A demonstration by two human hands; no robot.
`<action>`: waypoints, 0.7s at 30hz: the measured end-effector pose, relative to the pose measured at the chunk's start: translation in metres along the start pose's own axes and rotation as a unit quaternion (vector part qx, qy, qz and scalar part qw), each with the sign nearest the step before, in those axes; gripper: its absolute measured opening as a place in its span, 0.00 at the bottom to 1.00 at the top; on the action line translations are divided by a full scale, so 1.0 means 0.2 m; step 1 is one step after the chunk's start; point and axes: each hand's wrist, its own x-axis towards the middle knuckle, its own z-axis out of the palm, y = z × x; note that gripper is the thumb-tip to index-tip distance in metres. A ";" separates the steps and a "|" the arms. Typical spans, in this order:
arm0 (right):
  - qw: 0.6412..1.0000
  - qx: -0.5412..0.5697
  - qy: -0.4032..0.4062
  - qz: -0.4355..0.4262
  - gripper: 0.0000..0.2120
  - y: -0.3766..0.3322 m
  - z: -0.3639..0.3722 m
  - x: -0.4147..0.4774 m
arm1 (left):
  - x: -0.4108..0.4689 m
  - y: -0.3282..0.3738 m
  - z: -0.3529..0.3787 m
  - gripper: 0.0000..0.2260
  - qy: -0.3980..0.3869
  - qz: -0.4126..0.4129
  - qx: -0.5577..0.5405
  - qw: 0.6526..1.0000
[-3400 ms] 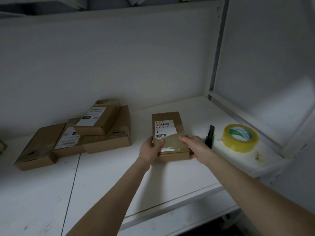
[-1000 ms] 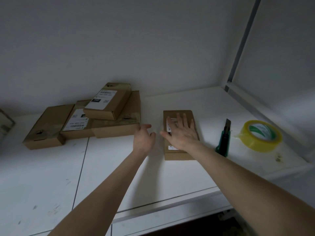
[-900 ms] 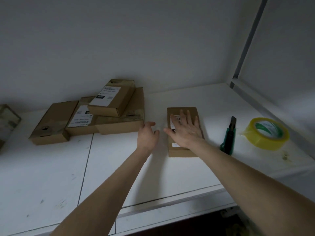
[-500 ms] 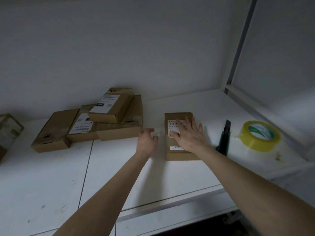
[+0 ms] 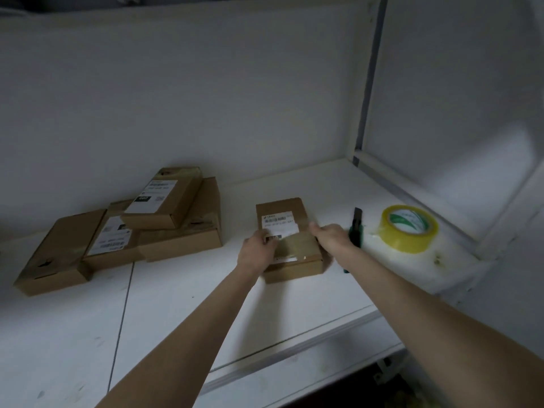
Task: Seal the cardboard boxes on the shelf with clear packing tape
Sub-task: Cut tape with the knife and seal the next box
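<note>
Centre box [image 5: 290,245]: plain brown cardboard. Label [image 5: 279,223]: white, black barcode and print, small black patch at lower left corner. Tape roll [image 5: 409,242]: translucent yellow, core white with green stripes. Knife [image 5: 356,232]: green body, black tip. Stacked boxes [image 5: 188,198]: brown, white labels with black print; top one carries black patch. Leftmost box [image 5: 59,251]: brown, dark mark. Shelf [image 5: 176,304]: white, faint grey scuffs.

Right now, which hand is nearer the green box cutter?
Right. The right hand is left of the box cutter; the left hand sits across the box, farther away.
</note>
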 end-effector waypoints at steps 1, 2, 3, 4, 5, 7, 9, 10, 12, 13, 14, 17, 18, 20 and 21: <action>0.997 0.077 -0.008 -0.003 0.18 -0.01 0.00 0.00 | 0.00 0.02 0.01 0.20 -0.002 -0.007 -0.040 0.999; 0.986 0.163 -0.020 -0.010 0.15 -0.02 -0.01 -0.01 | -0.02 0.05 0.01 0.21 -0.014 -0.023 -0.100 0.995; 0.972 0.232 -0.034 -0.024 0.11 -0.05 -0.02 -0.02 | -0.03 0.08 0.00 0.21 -0.040 -0.040 -0.168 0.984; 0.961 0.268 -0.052 -0.046 0.07 -0.08 -0.03 -0.03 | -0.04 0.11 -0.02 0.23 -0.074 -0.052 -0.224 0.970; 0.959 0.268 -0.061 -0.076 0.06 -0.11 -0.05 -0.04 | -0.03 0.12 -0.03 0.24 -0.107 -0.056 -0.254 0.960; 0.960 0.244 -0.061 -0.124 0.08 -0.17 -0.06 -0.06 | -0.03 0.15 -0.04 0.26 -0.169 -0.062 -0.294 0.939; 0.960 0.227 -0.065 -0.151 0.09 -0.21 -0.05 -0.09 | 0.00 0.17 -0.04 0.32 -0.218 -0.081 -0.348 0.908; 0.961 0.215 -0.071 -0.162 0.09 -0.22 -0.05 -0.10 | 0.01 0.17 -0.04 0.33 -0.239 -0.082 -0.370 0.894; 0.960 0.193 -0.100 -0.174 0.10 -0.21 -0.05 -0.11 | 0.00 0.17 -0.04 0.27 -0.244 -0.073 -0.404 0.879; 0.959 0.187 -0.117 -0.177 0.11 -0.20 -0.05 -0.11 | 0.00 0.16 -0.05 0.21 -0.233 -0.070 -0.417 0.876; 0.960 0.180 -0.122 -0.177 0.10 -0.20 -0.06 -0.11 | -0.01 0.15 -0.05 0.17 -0.223 -0.070 -0.428 0.873; 0.973 0.152 0.005 -0.173 0.09 -0.15 -0.10 -0.06 | -0.01 0.10 -0.08 0.15 -0.206 -0.085 -0.448 0.866; 0.975 0.141 0.048 -0.164 0.13 -0.13 -0.11 -0.05 | 0.00 0.08 -0.09 0.17 -0.207 -0.087 -0.448 0.865; 0.982 0.137 0.035 -0.126 0.22 -0.11 -0.12 -0.04 | 0.00 0.07 -0.09 0.19 -0.222 -0.072 -0.447 0.864; 0.984 0.145 0.001 -0.099 0.25 -0.11 -0.11 -0.04 | 0.00 0.07 -0.09 0.18 -0.235 -0.055 -0.449 0.860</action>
